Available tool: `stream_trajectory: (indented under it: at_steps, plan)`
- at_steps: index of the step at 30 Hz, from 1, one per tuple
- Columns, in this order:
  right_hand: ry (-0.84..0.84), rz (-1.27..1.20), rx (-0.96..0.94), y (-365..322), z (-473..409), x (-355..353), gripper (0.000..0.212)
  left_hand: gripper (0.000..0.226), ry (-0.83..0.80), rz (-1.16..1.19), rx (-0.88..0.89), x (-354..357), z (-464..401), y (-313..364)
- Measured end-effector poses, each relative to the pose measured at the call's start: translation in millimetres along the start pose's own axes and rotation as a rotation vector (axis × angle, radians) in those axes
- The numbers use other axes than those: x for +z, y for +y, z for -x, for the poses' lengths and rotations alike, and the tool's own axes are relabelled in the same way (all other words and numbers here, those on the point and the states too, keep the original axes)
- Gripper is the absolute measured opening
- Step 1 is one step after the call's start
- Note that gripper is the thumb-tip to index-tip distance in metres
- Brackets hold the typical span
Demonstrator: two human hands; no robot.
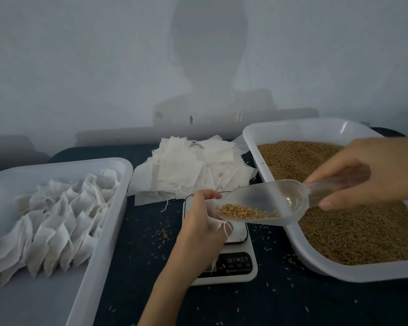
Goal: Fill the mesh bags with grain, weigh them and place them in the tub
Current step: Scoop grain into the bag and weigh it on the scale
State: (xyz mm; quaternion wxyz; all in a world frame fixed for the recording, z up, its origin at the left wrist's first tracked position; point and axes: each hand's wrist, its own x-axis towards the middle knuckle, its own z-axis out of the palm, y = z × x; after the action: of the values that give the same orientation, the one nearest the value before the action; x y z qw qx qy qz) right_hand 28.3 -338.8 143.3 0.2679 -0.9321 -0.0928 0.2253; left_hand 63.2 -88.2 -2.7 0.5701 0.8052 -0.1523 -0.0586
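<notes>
My left hand (199, 222) grips a white mesh bag (212, 211) by its mouth above the white scale (236, 260). My right hand (360, 170) holds the handle of a clear plastic scoop (266, 198). The scoop tilts down to the left, its tip at the bag's mouth, with a little brown grain (244, 211) lying near the tip. The grain tub (292, 128) on the right is full of brown grain. The tub on the left (99, 243) holds several filled, tied bags (64, 222) in rows.
A pile of empty mesh bags (193, 165) lies behind the scale near the wall. Loose grains (163, 234) are scattered over the dark tablecloth (269, 302) around the scale.
</notes>
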Motion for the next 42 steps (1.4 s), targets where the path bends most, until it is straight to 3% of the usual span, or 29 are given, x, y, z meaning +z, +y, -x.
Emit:
stream_trajectory:
  at_steps: [2, 7, 12, 16, 19, 22, 25, 28, 30, 38, 42]
  plan:
    - [0.059, -0.138, -0.006, 15.3, 1.9, 11.8, 0.043, 0.041, 0.022, 0.071, 0.022, -4.2, -7.1, 1.7]
    - [0.250, -0.484, 0.011, 42.3, 3.4, 41.8, 0.068, 0.035, 0.154, 0.261, 0.171, -13.3, -31.8, 1.9]
    - [0.692, -0.662, 0.101, 51.7, -12.7, 76.5, 0.041, 0.044, 0.112, 0.136, 0.163, -2.2, -46.2, -16.9]
    - [0.830, -0.573, 0.191, 58.8, -21.3, 93.3, 0.032, 0.055, 0.068, 0.046, 0.164, -0.5, -46.9, -23.4]
    - [0.868, -0.430, 0.200, 61.8, -23.5, 97.0, 0.028, 0.068, 0.035, -0.042, 0.225, -6.4, -42.9, -17.7]
    - [0.875, -0.325, 0.193, 60.7, -25.7, 98.1, 0.024, 0.064, 0.097, 0.061, 0.315, -15.3, -29.8, -10.9]
    - [0.877, -0.307, 0.201, 61.7, -26.5, 98.2, 0.024, 0.034, 0.386, 0.283, 0.352, -23.6, -14.2, -7.9]
    - [0.871, -0.319, 0.203, 63.0, -25.9, 99.3, 0.026, 0.010, 0.653, 0.428, 0.258, -30.2, -2.9, -12.7]
    - [0.877, -0.342, 0.199, 63.1, -25.4, 99.9, 0.026, 0.015, 0.734, 0.455, 0.208, -33.4, 2.7, -17.4]
    - [0.882, -0.358, 0.214, 63.8, -24.0, 100.8, 0.013, 0.029, 0.776, 0.442, 0.160, -35.3, 7.0, -23.0]
    - [0.878, -0.359, 0.217, 63.7, -23.5, 101.3, 0.022, 0.029, 0.773, 0.449, 0.146, -34.3, 8.1, -23.7]
